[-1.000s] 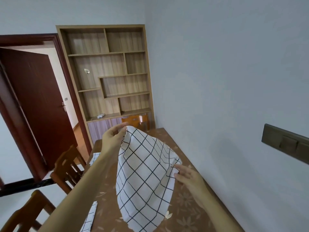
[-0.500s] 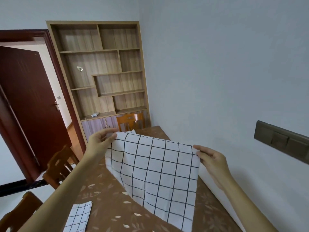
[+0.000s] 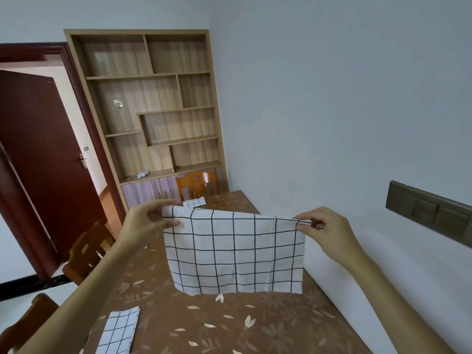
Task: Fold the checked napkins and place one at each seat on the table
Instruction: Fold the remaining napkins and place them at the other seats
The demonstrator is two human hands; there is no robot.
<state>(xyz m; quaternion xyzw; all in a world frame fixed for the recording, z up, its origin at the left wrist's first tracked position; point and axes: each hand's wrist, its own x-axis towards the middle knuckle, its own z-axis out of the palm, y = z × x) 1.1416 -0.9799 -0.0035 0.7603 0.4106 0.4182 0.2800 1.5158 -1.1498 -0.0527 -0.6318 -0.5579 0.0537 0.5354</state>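
Observation:
A white napkin with a black check (image 3: 235, 251) hangs flat in the air over the brown leaf-patterned table (image 3: 229, 325). My left hand (image 3: 145, 223) pinches its upper left corner and my right hand (image 3: 324, 231) pinches its upper right corner. Its lower edge hangs just above the tabletop. One folded checked napkin (image 3: 117, 333) lies at the table's near left edge. Another folded one (image 3: 195, 201) lies at the far end, in front of the chair there.
Wooden chairs stand along the left side (image 3: 86, 249) and near left (image 3: 25, 325), and one at the far end (image 3: 196, 183). The table's right side runs along the wall. A wooden shelf unit (image 3: 153, 111) and an open dark red door (image 3: 43, 162) are behind.
The napkin went from drooping, held mainly by my left hand, to stretched flat between both hands. My right hand took the upper right corner, and the cloth now hangs level.

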